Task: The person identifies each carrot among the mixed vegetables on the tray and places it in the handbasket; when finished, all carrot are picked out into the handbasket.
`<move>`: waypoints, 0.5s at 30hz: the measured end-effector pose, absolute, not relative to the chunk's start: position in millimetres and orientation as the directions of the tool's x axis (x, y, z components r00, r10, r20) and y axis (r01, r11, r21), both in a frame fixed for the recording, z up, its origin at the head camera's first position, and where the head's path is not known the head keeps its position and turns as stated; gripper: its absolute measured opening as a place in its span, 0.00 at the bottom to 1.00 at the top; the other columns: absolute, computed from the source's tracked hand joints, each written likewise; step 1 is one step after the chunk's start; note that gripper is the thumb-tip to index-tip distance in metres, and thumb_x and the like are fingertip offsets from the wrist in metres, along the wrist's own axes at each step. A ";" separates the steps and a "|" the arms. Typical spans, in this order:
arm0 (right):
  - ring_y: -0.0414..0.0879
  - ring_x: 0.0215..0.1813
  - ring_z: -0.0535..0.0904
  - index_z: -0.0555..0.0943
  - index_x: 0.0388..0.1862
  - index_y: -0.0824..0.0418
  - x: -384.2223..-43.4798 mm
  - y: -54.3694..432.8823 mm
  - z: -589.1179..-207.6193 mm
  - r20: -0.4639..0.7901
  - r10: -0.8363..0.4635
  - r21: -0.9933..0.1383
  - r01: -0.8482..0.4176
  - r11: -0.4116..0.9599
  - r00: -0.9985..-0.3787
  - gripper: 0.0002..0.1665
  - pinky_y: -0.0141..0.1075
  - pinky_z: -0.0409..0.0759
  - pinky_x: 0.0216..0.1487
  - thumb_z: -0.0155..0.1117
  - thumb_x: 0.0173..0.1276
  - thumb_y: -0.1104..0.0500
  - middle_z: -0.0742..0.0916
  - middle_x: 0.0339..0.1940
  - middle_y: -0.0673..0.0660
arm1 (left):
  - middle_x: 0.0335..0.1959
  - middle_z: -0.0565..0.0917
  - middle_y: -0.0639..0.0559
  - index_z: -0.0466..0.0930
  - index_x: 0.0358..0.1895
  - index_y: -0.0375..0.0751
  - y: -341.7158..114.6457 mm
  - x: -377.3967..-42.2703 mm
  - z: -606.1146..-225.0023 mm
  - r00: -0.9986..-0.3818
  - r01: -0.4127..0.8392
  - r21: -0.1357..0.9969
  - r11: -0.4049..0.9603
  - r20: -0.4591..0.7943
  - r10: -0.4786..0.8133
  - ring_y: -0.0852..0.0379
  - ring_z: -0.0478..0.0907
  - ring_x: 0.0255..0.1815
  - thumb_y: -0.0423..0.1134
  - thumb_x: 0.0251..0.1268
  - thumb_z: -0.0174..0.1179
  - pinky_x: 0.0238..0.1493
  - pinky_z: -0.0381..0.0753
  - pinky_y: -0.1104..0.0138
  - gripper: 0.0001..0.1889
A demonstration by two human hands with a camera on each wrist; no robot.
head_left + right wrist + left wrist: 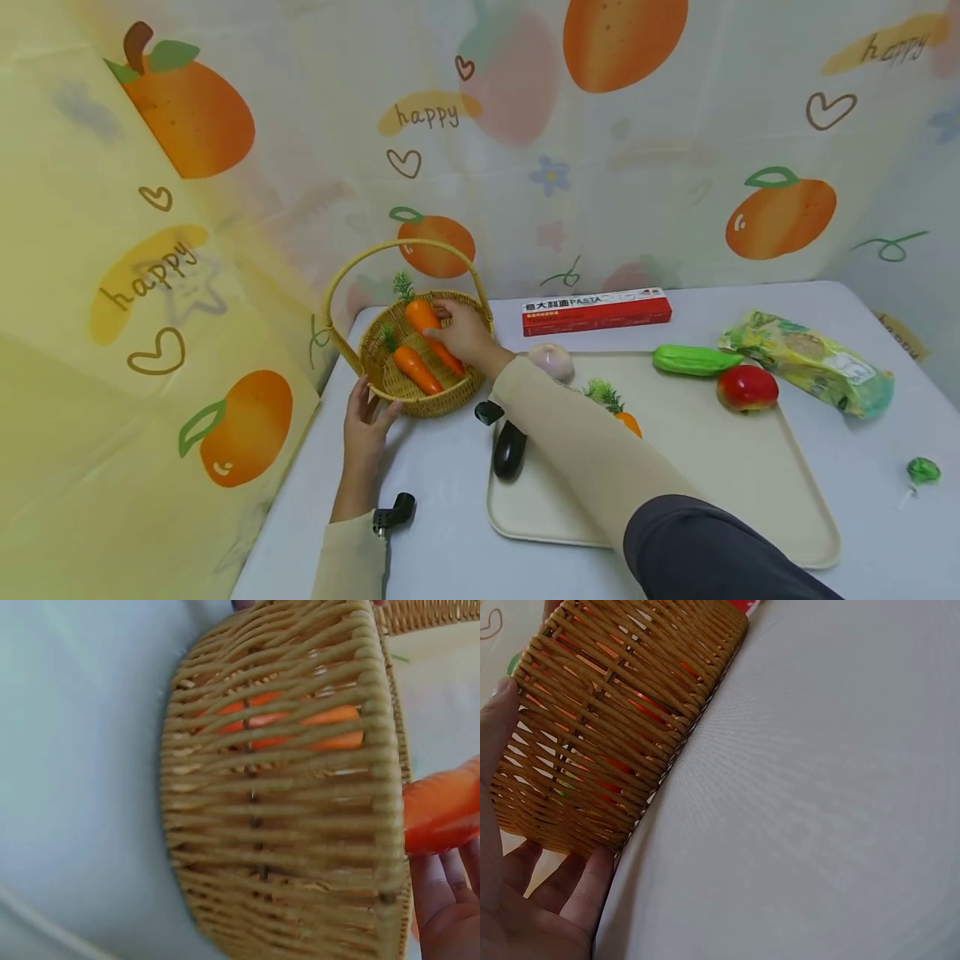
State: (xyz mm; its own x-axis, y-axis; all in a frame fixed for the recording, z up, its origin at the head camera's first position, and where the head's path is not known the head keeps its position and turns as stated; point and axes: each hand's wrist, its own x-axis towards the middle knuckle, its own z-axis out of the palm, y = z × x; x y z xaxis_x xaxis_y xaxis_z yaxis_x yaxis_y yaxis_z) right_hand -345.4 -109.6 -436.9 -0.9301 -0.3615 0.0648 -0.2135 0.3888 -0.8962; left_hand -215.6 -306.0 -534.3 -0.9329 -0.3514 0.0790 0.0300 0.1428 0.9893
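Over at the surface's far left corner, the right hand (463, 332) curls its fingers round a carrot (430, 327) inside the basket (450, 398), likely light, stiff and smooth, best gripped mid-body, while the left hand (367, 421), fingers straight, steadies the wicker wall.

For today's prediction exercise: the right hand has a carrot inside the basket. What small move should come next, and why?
Probably let go of the carrot and lift the right hand out: the carrot already lies within the basket beside another carrot, and the left hand steadies the wall.
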 end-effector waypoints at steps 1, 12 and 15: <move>0.46 0.57 0.76 0.68 0.71 0.54 -345.4 -110.9 -437.1 0.060 -0.357 -0.892 -0.210 0.399 -0.932 0.35 0.39 0.76 0.57 0.67 0.67 0.51 0.80 0.59 0.52 | 0.77 0.53 0.51 0.55 0.76 0.57 -305.6 -215.6 -533.9 -0.935 0.029 0.989 0.142 0.077 -0.347 0.53 0.57 0.73 0.45 0.58 0.71 0.68 0.64 0.55 0.44; 0.44 0.51 0.78 0.75 0.64 0.57 -344.6 -119.6 -445.1 -0.025 -0.400 -0.753 -0.246 0.611 -0.916 0.29 0.37 0.76 0.55 0.68 0.66 0.52 0.83 0.53 0.52 | 0.77 0.52 0.46 0.54 0.77 0.49 -294.7 -206.1 -510.6 -0.942 0.007 0.992 0.126 0.049 -0.333 0.49 0.55 0.74 0.39 0.59 0.70 0.68 0.64 0.57 0.45; 0.44 0.50 0.78 0.76 0.63 0.57 -344.5 -120.9 -443.9 -0.034 -0.410 -0.738 -0.253 0.625 -0.912 0.27 0.36 0.77 0.51 0.68 0.66 0.53 0.83 0.51 0.51 | 0.77 0.52 0.48 0.55 0.76 0.53 -300.7 -211.2 -521.2 -0.937 0.007 0.992 0.125 0.050 -0.346 0.51 0.55 0.74 0.41 0.58 0.71 0.68 0.63 0.56 0.45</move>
